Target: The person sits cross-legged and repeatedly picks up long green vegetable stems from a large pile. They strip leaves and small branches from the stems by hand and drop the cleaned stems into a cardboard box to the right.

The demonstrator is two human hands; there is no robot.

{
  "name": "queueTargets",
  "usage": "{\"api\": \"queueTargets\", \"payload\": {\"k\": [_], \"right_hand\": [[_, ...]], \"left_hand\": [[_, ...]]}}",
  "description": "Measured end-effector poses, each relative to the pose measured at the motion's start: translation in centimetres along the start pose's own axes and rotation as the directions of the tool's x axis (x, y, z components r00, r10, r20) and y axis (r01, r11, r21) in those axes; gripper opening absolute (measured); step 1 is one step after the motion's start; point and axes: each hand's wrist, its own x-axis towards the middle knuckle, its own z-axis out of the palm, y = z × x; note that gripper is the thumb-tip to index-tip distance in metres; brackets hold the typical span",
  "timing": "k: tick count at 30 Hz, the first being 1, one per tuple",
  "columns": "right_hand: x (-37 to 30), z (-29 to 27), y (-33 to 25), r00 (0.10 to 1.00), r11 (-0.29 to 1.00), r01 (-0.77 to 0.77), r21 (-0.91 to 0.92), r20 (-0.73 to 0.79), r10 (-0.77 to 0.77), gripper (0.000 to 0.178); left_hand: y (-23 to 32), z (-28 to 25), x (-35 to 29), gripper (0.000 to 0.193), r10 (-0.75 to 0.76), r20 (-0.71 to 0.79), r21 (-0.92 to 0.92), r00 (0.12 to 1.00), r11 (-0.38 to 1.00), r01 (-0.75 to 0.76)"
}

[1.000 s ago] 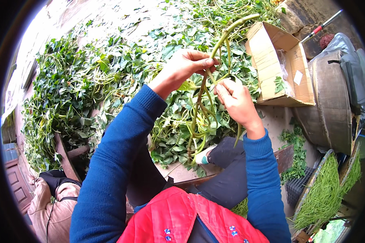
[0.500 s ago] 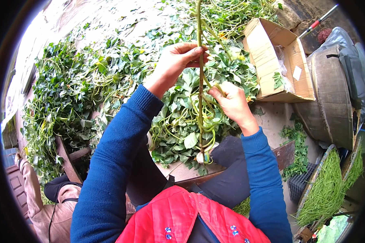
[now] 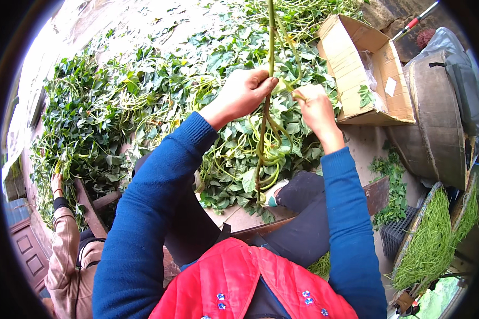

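A long brownish-green vine (image 3: pixel 262 135) hangs upright in front of me, its lower end near my shoe. My left hand (image 3: pixel 243 91) is closed round its upper part, thumb against the stem. To the right, my right hand (image 3: pixel 318 111) is closed on a pale green leaf stalk (image 3: pixel 299 96) that reaches toward the vine beside my left thumb. Whether the stalk is still joined there, I cannot tell. Several curled green stalks (image 3: pixel 274 158) hang from the lower vine. Behind both hands lies a heap of leafy vines (image 3: pixel 231 157).
More cut greenery (image 3: pixel 106 106) spreads leftward, where another person's hand (image 3: pixel 57 184) reaches into it. At right stand an open cardboard box (image 3: pixel 351 80), a large brown drum (image 3: pixel 436 122), a dark crate (image 3: pixel 396 234) and a basket of thin green stalks (image 3: pixel 428 239).
My right hand has moved up and slightly right with the stalk; my left hand has shifted slightly down and right on the vine. The other person's arm now reaches into the greenery.
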Motion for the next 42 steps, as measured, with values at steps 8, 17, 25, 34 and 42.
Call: {"api": "queueTargets", "payload": {"k": [8, 17, 25, 34, 42], "right_hand": [[-2.5, -0.3, -4.7, 0.870, 0.593, -0.482, 0.645, 0.435, 0.233, 0.016], [-0.9, -2.5, -4.3, 0.998, 0.969, -0.024, 0.246, -0.042, 0.036, 0.012], [0.8, -2.9, -1.3, 0.976, 0.985, 0.169, -0.035, -0.134, -0.172, 0.030], [0.4, -4.0, 5.4, 0.957, 0.960, -0.267, -0.079, -0.142, 0.255, 0.020], [-1.3, -3.3, -4.6, 0.897, 0.590, -0.432, 0.682, 0.395, 0.199, 0.030]], "left_hand": [[-3.4, -2.3, 0.7, 0.035, -0.280, -0.130, -0.309, 0.951, 0.923, 0.229], [-2.0, -1.4, -0.7, 0.040, -0.281, 0.224, -0.300, 0.933, 0.891, 0.341], [-1.1, 0.0, -1.0, 0.034, -0.277, 0.316, -0.440, 0.907, 0.804, 0.399], [-2.2, -1.0, -2.5, 0.036, -0.152, 0.383, -0.483, 0.911, 0.808, 0.337], [-3.4, -3.6, -1.0, 0.035, -0.187, 0.149, -0.713, 0.971, 0.660, 0.236]]}}
